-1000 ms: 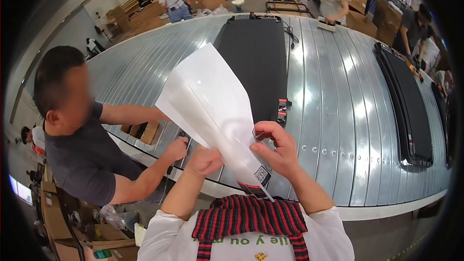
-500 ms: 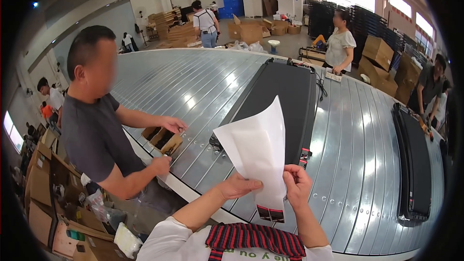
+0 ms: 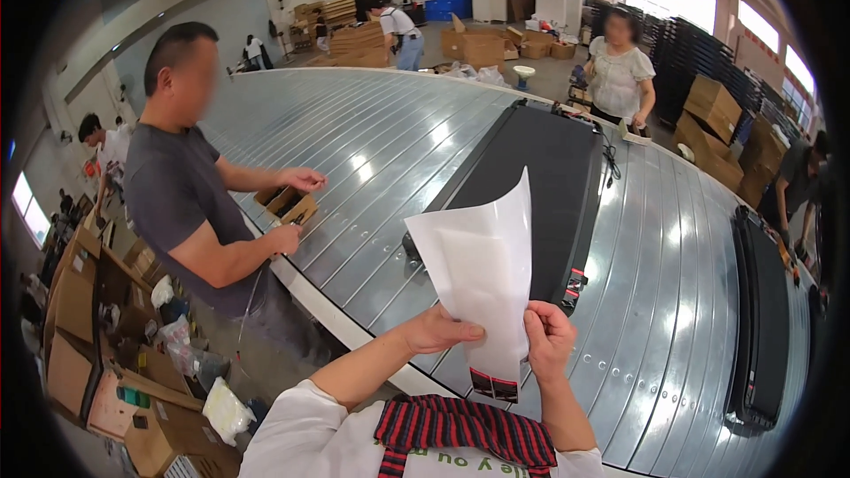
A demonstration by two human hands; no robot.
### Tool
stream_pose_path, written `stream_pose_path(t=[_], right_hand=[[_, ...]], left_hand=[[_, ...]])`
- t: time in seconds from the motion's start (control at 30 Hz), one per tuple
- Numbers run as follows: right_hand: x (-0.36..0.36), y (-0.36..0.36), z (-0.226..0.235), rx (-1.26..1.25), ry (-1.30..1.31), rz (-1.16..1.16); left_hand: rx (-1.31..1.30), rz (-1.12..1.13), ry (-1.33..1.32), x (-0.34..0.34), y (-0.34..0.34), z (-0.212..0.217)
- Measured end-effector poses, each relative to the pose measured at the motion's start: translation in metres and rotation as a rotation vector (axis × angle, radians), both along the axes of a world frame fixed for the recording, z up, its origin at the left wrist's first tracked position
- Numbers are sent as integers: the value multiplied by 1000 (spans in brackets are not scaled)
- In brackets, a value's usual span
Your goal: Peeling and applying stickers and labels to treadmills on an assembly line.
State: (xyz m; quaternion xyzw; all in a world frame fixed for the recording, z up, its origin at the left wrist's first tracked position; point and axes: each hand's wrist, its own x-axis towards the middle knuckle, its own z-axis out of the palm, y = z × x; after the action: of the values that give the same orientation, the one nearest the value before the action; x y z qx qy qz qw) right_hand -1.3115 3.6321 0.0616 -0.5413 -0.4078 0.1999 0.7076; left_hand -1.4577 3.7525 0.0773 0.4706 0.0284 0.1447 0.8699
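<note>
Both my hands hold up a glossy white sheet (image 3: pixel 482 257), curled at its top, with a dark red-and-black printed strip at its lower end. My left hand (image 3: pixel 447 329) grips its left edge, thumb on the near face. At the right edge, the fingers of my right hand (image 3: pixel 551 335) are pinched on it. Beyond the sheet lies a long black walking-pad treadmill (image 3: pixel 531 159) on a metal-slat conveyor (image 3: pixel 620 301); the sheet hides part of its near end. Red-and-black pieces (image 3: pixel 574 285) sit at the treadmill's near right corner.
At left a co-worker (image 3: pixel 190 195) stands against the conveyor, hands at a small open cardboard box (image 3: pixel 288 205). Another person (image 3: pixel 622 80) stands across the belt. A second black treadmill (image 3: pixel 757 319) lies at right. Cardboard boxes (image 3: pixel 71 301) crowd the floor at left.
My view has shifted slightly, so the scene sits a little differently. The sheet stays in both hands. The co-worker at left and the person across the belt have changed posture slightly.
</note>
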Motion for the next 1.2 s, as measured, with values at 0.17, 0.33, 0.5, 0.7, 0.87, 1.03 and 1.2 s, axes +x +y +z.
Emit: stream_pose_path(t=[0.17,0.33,0.5,0.7,0.87,1.03,1.2], right_hand=[[-11,-11,3,28,-17,-6],[-14,4,16,-84,-304,-138],[-17,25,34,-46,-253,-19],[-17,28,23,-101,-293,-58],[-24,36,25,-77,-428,-153],[-37,49,29,-134,-246,-121],[-46,66,31,-78,-426,-210]], left_hand=[[4,-74,23,-9,-7,-2],[-77,-14,20,-12,10,-21],[-173,52,-65,-18,21,-14],[-131,-17,-98,-19,37,-24],[-141,-71,-88,-19,51,-24],[-82,-73,-48,-25,77,-23],[-57,-157,-43,-32,98,-19]])
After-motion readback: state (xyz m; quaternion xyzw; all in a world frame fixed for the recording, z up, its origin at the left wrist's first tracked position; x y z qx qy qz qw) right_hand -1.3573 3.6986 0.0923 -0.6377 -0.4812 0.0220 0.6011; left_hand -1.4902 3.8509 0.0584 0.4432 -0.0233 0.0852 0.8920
